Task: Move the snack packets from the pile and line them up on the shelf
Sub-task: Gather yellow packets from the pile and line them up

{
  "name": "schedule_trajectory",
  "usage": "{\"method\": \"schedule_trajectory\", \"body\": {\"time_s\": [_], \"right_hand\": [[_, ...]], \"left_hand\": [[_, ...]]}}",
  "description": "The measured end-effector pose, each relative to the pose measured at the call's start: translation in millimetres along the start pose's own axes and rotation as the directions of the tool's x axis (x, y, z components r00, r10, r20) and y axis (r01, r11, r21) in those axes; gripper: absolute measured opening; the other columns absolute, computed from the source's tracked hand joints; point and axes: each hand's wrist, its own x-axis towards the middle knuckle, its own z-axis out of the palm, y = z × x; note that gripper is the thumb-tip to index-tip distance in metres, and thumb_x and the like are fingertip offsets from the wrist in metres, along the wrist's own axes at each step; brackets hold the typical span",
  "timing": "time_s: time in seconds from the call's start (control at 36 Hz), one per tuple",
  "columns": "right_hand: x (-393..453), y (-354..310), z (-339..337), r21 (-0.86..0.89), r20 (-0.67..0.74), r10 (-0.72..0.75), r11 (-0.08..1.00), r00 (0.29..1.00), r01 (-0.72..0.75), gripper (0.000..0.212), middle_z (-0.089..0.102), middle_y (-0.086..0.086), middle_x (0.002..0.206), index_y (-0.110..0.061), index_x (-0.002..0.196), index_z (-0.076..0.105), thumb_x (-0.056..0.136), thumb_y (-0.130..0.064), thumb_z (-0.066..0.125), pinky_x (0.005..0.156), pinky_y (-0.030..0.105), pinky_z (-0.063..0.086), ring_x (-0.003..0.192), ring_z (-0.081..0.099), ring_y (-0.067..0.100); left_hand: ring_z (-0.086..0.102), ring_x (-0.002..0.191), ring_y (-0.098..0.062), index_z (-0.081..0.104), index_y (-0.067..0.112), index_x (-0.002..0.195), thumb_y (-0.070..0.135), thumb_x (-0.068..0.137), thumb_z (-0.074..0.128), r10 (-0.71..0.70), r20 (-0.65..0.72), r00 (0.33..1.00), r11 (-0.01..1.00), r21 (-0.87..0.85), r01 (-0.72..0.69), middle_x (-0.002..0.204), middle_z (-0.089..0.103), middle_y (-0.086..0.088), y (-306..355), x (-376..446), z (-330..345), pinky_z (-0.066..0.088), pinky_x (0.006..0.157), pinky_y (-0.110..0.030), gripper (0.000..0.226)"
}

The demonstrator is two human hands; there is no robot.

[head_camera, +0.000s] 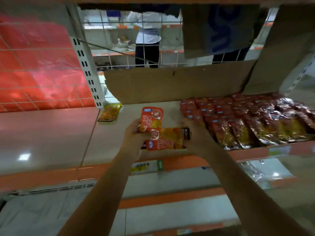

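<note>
My left hand (134, 135) grips an orange snack packet (151, 119) that stands upright above the shelf (51, 133). My right hand (196, 135) holds the black end of a second orange packet (168, 138) lying sideways just below the first. Several rows of red and yellow packets (247, 120) lie overlapped on the right part of the shelf. One yellow packet (110, 112) lies alone near the upright post.
A flattened cardboard sheet (170, 86) stands behind the packets at the back of the shelf. A slotted metal post (85, 68) divides the shelf bays. Red plastic (34, 65) hangs behind wire mesh at left. Through the mesh, a person (148, 36) stands in the far aisle.
</note>
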Motion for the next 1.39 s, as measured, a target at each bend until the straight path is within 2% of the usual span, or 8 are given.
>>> {"method": "schedule_trajectory", "body": {"time_s": [0.11,0.19,0.31,0.5,0.92,1.17,1.31,1.39], "right_hand": [[5,26,-32,-0.221,0.145,-0.084,0.968,0.986,0.115,0.057,0.053,0.003,0.124,-0.014,0.127,0.055,0.073,-0.031,0.067,0.099,0.024,0.033,0.119,0.043,0.02],[11,45,-42,-0.116,0.138,-0.117,0.984,0.984,0.133,0.012,0.058,-0.008,0.093,-0.028,0.092,0.064,0.082,-0.024,0.069,0.072,0.013,0.036,0.084,0.051,0.005],[22,68,-45,-0.012,0.121,-0.093,0.995,0.988,0.095,0.038,0.043,-0.01,0.057,-0.03,0.056,0.044,0.083,-0.021,0.07,0.055,0.017,0.029,0.057,0.042,0.0],[26,97,-48,0.428,-0.058,0.159,0.896,0.985,-0.12,0.012,0.065,0.006,0.08,-0.005,0.085,0.064,0.078,-0.009,0.073,0.064,0.023,0.047,0.071,0.061,0.014],[26,112,-34,-0.142,-0.047,0.075,0.987,0.996,-0.081,0.023,0.057,0.002,0.083,-0.01,0.096,0.057,0.085,-0.028,0.067,0.064,0.022,0.036,0.075,0.056,0.016],[25,116,-44,-0.075,-0.062,0.008,0.997,0.998,-0.012,0.035,0.062,0.001,0.109,-0.013,0.118,0.058,0.084,-0.019,0.066,0.084,0.023,0.042,0.104,0.058,0.022],[24,118,-54,-0.057,-0.124,-0.035,0.998,0.992,0.028,0.024,0.063,0.004,0.1,-0.008,0.115,0.062,0.091,-0.01,0.056,0.059,0.004,0.028,0.084,0.054,0.009],[24,121,-54,-0.046,-0.137,-0.031,0.999,0.99,0.025,0.026,0.064,0.006,0.104,-0.008,0.117,0.062,0.092,-0.01,0.055,0.061,0.006,0.032,0.081,0.05,0.007]], "left_hand": [[0.068,0.076,-0.015,0.058,0.003,0.111,-0.01,0.069,0.07,0.025,0.039,0.999,0.999,0.043,-0.027,0.093,0.068,-0.008,-4,5,57,0.053,0.057,-0.023,0.045],[0.068,0.074,-0.014,0.061,0.007,0.105,-0.009,0.073,0.067,0.033,-0.02,0.999,0.999,0.035,-0.032,0.089,0.069,-0.005,-6,9,82,0.053,0.06,-0.025,0.037],[0.065,0.083,-0.027,0.059,-0.002,0.11,-0.006,0.078,0.061,0.043,-0.086,0.995,0.999,-0.01,-0.044,0.094,0.066,-0.014,-12,11,96,0.053,0.067,-0.031,0.033],[0.061,0.079,-0.028,0.06,0.003,0.095,-0.014,0.077,0.05,-0.005,-0.296,0.955,0.998,-0.058,-0.013,0.085,0.062,-0.011,-19,6,94,0.052,0.073,-0.037,0.026],[0.065,0.084,-0.027,0.061,0.01,0.105,-0.003,0.085,0.057,-0.154,-0.26,0.953,0.985,0.035,0.169,0.091,0.067,-0.01,-28,-5,116,0.052,0.076,-0.036,0.024],[0.063,0.099,-0.026,0.057,0.006,0.112,0.001,0.084,0.059,-0.106,-0.136,0.985,0.946,0.29,0.142,0.104,0.065,-0.009,-36,-1,150,0.052,0.084,-0.037,0.028],[0.054,0.081,-0.01,0.046,0.016,0.114,0.015,0.088,0.06,0.026,-0.081,0.996,0.774,0.633,0.032,0.095,0.056,0.003,-44,2,158,0.045,0.063,-0.016,0.03],[0.059,0.093,-0.017,0.047,0.015,0.118,0.028,0.091,0.056,0.114,-0.061,0.992,0.568,0.823,-0.015,0.105,0.062,-0.003,-47,2,157,0.05,0.076,-0.026,0.031]]}}
